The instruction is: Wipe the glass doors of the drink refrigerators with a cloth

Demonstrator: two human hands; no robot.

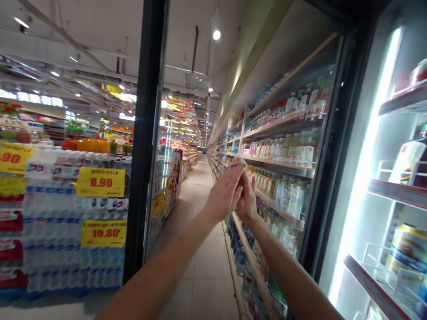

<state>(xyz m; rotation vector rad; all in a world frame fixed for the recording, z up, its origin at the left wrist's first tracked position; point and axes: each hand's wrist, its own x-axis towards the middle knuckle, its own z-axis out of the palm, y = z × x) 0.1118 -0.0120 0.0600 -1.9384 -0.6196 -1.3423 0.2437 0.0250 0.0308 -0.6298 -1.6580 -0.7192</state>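
— Entry one: hands, pose?
— Left hand [224, 192] and right hand [247, 198], one pair, raised between the two uprights of the black frame [147, 111]; both arms stretched forward from below, bare, fingers pointing up, palms turned towards each other, fingertips meeting
— Grip?
— Both hands drawn in round one pale cloth [237, 161], fingers bent and pressed close, hardly any gap between the hands; how tightly each finger holds, cannot tell
— Entry two: the cloth, appearance and place?
— Whitish, bunched, edges soft and blurred; mostly covered by fingers, its upper part showing above the fingertips; located between the frame's uprights; contact with any surface, cannot tell
— Entry three: counts?
— Left of the frame: yellow price signs [101, 182], four, set against stacked packs of bottles [55, 244]. Within the frame: bottled drinks [295, 146] on several shelves, too many and too blurred to count. Right of the frame: upright light strip [370, 133], one; shelf edges [396, 193], three; yellow-and-white can [407, 246], one; large bottle with white label [408, 160], one
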